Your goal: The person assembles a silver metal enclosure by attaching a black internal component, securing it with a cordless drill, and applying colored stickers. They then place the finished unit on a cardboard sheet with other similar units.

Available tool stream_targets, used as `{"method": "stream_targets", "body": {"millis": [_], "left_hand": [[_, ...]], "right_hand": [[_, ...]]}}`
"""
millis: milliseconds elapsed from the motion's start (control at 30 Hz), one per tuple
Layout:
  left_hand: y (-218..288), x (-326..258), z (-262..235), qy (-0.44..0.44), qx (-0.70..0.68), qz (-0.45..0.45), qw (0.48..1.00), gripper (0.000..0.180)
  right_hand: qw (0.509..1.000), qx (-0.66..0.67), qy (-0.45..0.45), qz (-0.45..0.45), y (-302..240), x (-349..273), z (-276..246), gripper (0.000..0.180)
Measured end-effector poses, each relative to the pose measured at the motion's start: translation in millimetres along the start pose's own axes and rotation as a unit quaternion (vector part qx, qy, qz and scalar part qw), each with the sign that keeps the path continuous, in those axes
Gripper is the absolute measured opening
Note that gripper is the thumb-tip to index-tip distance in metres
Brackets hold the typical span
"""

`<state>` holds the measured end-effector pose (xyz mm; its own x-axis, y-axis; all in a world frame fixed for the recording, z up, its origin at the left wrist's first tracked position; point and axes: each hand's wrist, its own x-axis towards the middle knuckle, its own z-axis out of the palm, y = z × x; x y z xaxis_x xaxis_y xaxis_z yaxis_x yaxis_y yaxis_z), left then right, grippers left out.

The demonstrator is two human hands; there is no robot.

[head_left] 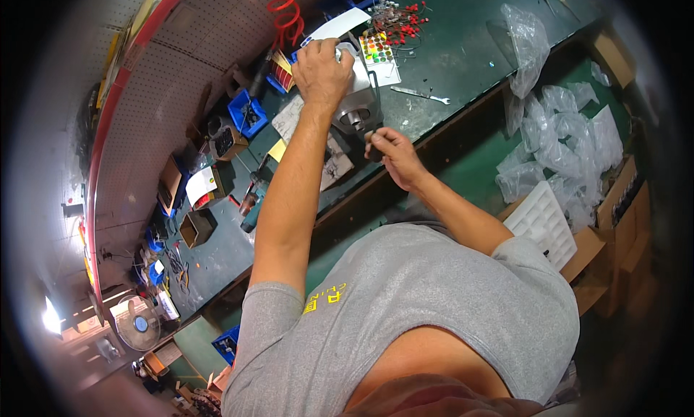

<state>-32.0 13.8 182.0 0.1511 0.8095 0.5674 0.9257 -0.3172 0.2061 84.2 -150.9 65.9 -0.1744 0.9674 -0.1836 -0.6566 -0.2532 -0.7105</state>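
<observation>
On the green workbench, the left hand clamps down over a heavy-looking, rigid grey metal housing, best gripped by its body, while the right hand pinches a dark tool handle at its shaft end.

Two hands, one metal part, one wrench, one fan, one white tray

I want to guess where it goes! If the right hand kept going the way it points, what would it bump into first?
Probably the grey metal part that the left hand presses on. The right hand holds a small dark tool aimed at its lower end, though depth is hard to judge.
</observation>
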Motion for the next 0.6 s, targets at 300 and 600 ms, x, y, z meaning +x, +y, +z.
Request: {"method": "stream_targets", "body": {"millis": [300, 600], "left_hand": [[-2, -1, 2, 0.012, 0.002, 0.002, 1.0, 0.033], [-4, 1, 4, 0.011, -0.004, 0.003, 1.0, 0.033]], "right_hand": [[0.974, -0.201, 0.011, 0.105, 24, 40, -22, 0.024], [0.958, -0.245, 0.021, 0.149, 28, 63, -19, 0.028]]}}
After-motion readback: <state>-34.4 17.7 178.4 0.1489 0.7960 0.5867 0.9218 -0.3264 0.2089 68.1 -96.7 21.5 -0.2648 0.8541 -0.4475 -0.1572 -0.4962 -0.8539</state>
